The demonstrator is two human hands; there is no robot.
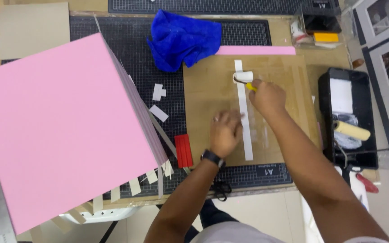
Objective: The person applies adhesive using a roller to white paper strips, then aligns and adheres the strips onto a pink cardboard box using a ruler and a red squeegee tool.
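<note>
A long white paper strip [245, 130] lies lengthwise on a brown cardboard sheet [208, 90]. My right hand [266, 95] grips the yellow handle of a small white paint roller [244, 77], which rests on the far part of the strip. Fingers of my left hand [226, 131] press flat on the cardboard and touch the strip's left edge near its middle. A dark watch sits on the left wrist.
A big pink box [64, 130] with paper tabs fills the left. A blue cloth [183, 38], a pink strip [255, 50], a red tool [184, 150] and small white paper pieces [158, 112] lie around the cardboard. At right stands a black paint tray [365, 108] holding a yellow roller [352, 130].
</note>
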